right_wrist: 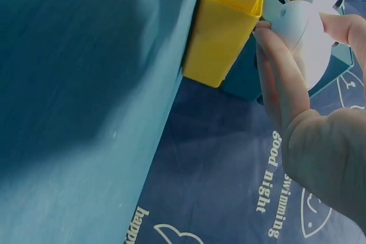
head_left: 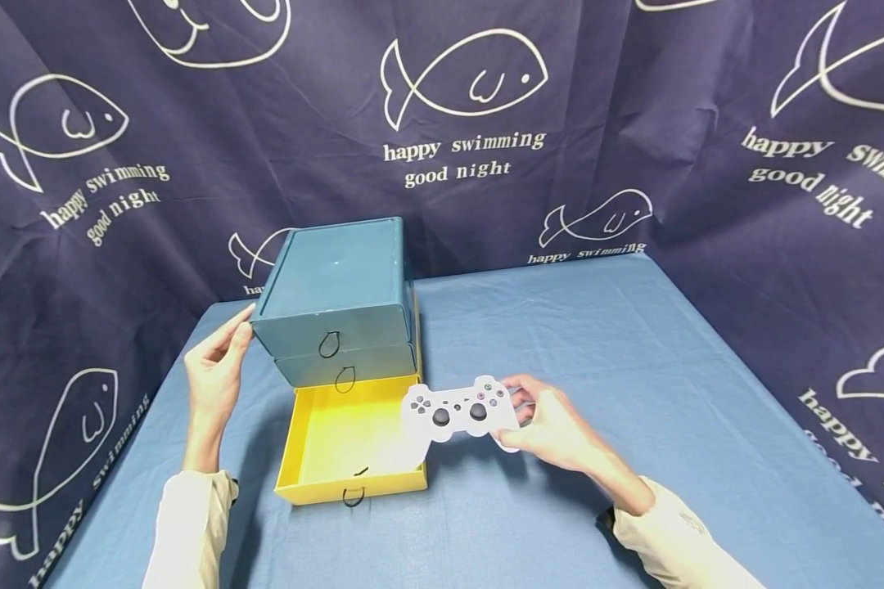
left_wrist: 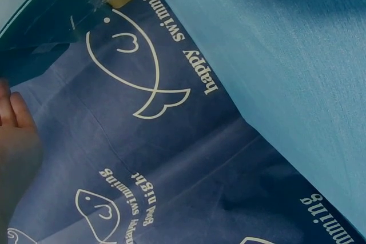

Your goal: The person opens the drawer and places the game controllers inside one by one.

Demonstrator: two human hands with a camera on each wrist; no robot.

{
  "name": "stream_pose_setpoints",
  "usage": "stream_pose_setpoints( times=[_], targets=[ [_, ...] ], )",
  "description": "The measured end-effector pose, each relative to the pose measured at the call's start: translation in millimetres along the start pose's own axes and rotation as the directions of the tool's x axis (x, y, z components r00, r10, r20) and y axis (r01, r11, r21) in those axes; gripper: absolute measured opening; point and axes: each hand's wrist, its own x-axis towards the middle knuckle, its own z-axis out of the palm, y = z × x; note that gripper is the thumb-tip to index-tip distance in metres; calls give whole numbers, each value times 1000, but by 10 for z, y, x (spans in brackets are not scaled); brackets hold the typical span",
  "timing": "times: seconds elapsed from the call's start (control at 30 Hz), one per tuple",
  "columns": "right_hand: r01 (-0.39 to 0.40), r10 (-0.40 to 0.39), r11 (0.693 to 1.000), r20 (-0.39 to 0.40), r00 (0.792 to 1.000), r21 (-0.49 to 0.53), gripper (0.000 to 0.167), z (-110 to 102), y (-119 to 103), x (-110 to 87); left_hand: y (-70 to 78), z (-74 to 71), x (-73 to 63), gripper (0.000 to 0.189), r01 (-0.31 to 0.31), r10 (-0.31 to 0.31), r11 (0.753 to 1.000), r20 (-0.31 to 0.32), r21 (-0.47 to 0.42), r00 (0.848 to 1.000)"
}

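Note:
My right hand (head_left: 556, 425) grips a white game controller (head_left: 457, 415) by its right handle, with the thumb in front and fingers behind. The controller is raised beside the right edge of a pulled-out yellow drawer (head_left: 339, 442), its left handle overlapping that edge in the head view. In the right wrist view the controller (right_wrist: 311, 44) sits between thumb and fingers. My left hand (head_left: 217, 364) touches the left front corner of the teal drawer box (head_left: 331, 270), its fingers fairly straight. Only part of that hand (left_wrist: 17, 147) shows in the left wrist view.
Two teal drawer fronts with black loop pulls (head_left: 329, 344) are stacked above the yellow drawer, both closed. A small dark mark or piece (head_left: 362, 471) shows inside the drawer near its front. Blue cloth (head_left: 530, 327) covers the table, and a navy fish-print curtain (head_left: 471, 204) hangs behind.

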Motion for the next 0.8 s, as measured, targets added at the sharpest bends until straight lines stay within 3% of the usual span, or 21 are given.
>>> stream_pose_setpoints(
  times=[0.47, 0.8],
  targets=[
    [0, -1, 999, 31, 1000, 35, 64, 154, -82, 102, -2, 5, 5, 30, -16, 16, 999, 12, -34, 1000],
    [13, -17, 998, 60, 998, 62, 63, 286, -142, 184, -10, -4, 6, 30, -11, 11, 1000, 10, -9, 1000]
  ],
)
